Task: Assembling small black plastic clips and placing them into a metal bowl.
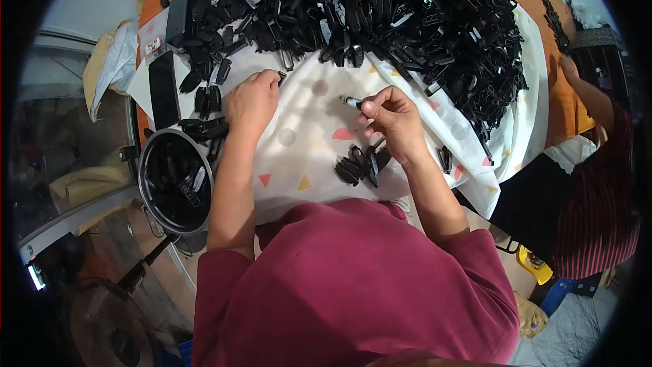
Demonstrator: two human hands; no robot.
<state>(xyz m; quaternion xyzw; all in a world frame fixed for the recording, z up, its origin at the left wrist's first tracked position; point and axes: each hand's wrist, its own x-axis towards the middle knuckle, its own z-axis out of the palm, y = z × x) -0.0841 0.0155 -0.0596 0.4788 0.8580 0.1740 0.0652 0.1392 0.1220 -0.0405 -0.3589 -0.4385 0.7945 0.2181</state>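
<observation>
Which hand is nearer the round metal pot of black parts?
Left. The left hand rests on the cloth just up and right of the pot; the right hand is farther right, holding a small black part.

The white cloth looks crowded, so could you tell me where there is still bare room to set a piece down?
The cloth is bare between the left hand and right hand, running down to the small pile. Crowded: the big black heap behind, and the parts by the pot at left.
</observation>
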